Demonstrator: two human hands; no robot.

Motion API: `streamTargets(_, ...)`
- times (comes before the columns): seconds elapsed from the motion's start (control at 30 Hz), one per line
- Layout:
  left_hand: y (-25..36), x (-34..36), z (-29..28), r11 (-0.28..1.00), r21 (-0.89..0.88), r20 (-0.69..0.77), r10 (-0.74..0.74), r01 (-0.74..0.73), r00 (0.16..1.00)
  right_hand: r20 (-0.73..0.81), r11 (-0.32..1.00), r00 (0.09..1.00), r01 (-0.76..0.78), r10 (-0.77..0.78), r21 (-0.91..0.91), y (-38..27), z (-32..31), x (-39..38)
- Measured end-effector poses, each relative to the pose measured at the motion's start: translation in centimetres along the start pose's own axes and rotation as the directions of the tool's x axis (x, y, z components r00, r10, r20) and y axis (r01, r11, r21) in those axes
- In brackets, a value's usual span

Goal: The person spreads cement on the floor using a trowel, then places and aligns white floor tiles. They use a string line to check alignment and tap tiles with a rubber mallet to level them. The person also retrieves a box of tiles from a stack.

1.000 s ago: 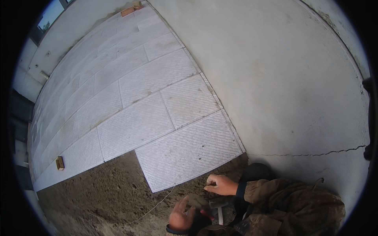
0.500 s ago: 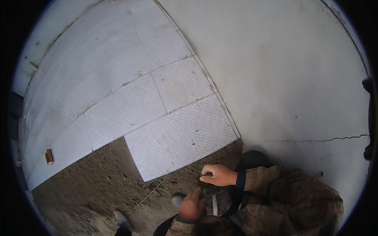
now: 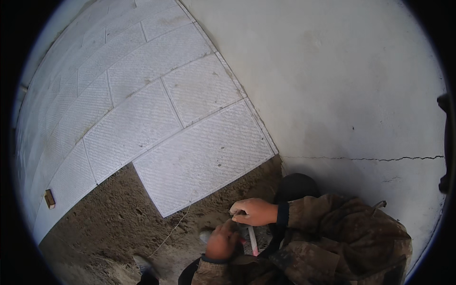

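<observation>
Just below the near edge of the corner slab [image 3: 206,156], the right hand [image 3: 255,212] has its fingers curled toward the thumb, and the left hand [image 3: 222,242] bends close beside it; whether either grips anything cannot be told. A white handle [image 3: 252,237] with a pink end shows just below the right hand. Rough brown bedding [image 3: 102,223] spreads wide beyond the slab's left edge, crossed by thin string [image 3: 176,226]; rightward, the wall [image 3: 342,85] leaves little room.

Pale grey, finely ribbed tiles [image 3: 204,161], brown soil [image 3: 109,209], white-and-pink handle [image 3: 252,235], mottled brown sleeve [image 3: 311,211]
</observation>
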State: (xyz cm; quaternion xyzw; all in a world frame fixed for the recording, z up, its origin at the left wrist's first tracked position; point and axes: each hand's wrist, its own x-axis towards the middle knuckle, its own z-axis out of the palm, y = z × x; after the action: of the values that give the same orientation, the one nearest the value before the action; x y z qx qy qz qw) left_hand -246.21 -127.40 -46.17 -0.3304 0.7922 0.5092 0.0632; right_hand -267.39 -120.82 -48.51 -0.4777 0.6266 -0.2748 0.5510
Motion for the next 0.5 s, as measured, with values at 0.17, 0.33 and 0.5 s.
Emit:
streamTargets(0.17,0.9,-0.4,-0.6,0.996,0.054,0.002,-0.073,0.072,0.997,0.035,1.0,0.999,-0.013,0.013,-0.01,-0.2,0.2,0.3)
streamTargets(0.33,1.1,-3.9,-3.7,0.999,0.048,-0.208,0.035,-0.026,0.978,0.068,0.999,0.997,-0.033,0.034,-0.021,-0.5,-0.1,0.3)
streamTargets(0.5,1.2,-13.1,-6.9,0.954,0.082,-0.468,-0.218,0.287,0.856,0.049,1.0,0.999,-0.003,0.004,-0.026,-1.5,-0.6,0.3)
